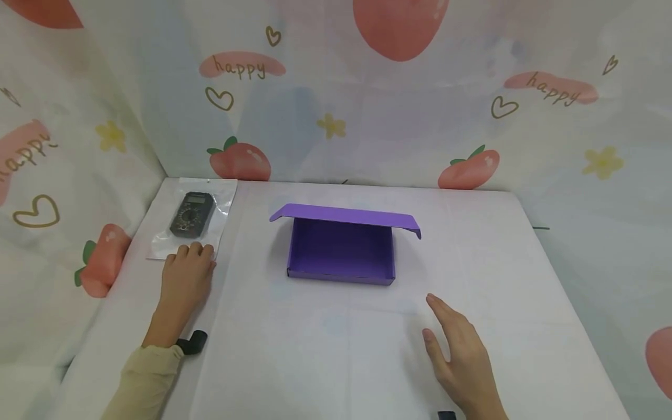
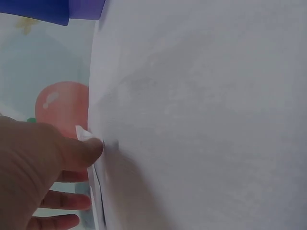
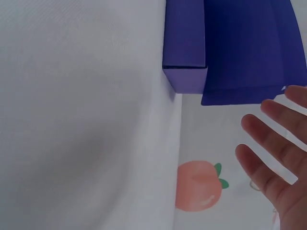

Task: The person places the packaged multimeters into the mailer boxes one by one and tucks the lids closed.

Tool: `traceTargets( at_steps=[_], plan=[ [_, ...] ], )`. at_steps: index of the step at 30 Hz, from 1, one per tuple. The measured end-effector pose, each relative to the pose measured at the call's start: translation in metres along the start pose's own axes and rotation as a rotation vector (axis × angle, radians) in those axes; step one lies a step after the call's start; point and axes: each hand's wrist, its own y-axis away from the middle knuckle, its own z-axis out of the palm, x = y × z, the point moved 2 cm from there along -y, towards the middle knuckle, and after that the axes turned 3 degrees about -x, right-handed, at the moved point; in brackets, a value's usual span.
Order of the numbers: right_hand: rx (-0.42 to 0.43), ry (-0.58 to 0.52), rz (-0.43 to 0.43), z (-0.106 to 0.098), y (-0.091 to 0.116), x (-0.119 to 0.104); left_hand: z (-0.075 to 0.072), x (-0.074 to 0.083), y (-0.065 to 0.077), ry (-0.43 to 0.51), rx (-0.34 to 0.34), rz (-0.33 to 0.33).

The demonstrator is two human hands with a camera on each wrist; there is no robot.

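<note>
A black digital multimeter (image 1: pixel 192 216) lies in a clear and white plastic bag (image 1: pixel 223 201) at the table's far left corner. My left hand (image 1: pixel 188 277) is at the bag's near edge. In the left wrist view, the thumb and fingers of that hand (image 2: pixel 38 163) pinch the bag's edge (image 2: pixel 97 191). An open purple cardboard box (image 1: pixel 341 251) sits mid-table with its lid raised at the back. My right hand (image 1: pixel 463 356) hovers to the near right of the box, fingers spread and holding nothing. The right wrist view shows the box's side (image 3: pixel 184 36) beyond the fingers.
A white cloth covers the table (image 1: pixel 294 350). Printed fabric walls (image 1: pixel 367 116) with peach, heart and flower patterns rise at the back and sides. A black wrist strap mount (image 1: pixel 193 343) is on the left wrist.
</note>
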Motion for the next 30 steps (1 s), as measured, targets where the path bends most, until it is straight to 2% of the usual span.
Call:
traceTargets(
  at_steps=[6,13,16,26,30],
  plan=[
    [0.030,-0.024,-0.049,0.009,-0.009,-0.007,-0.009,0.003,-0.004,-0.023,0.061,0.051],
    [0.034,-0.060,-0.091,0.019,-0.023,-0.012,-0.009,0.001,-0.001,-0.028,0.007,0.039],
    [0.020,-0.083,-0.104,0.025,-0.028,-0.016,-0.010,-0.001,0.006,-0.024,0.004,0.022],
    [-0.055,-0.139,-0.127,0.043,-0.040,-0.030,-0.021,-0.005,0.041,0.040,0.067,-0.002],
    [-0.089,-0.173,-0.145,0.051,-0.045,-0.036,-0.024,-0.006,0.053,0.060,0.068,-0.020]
  ],
)
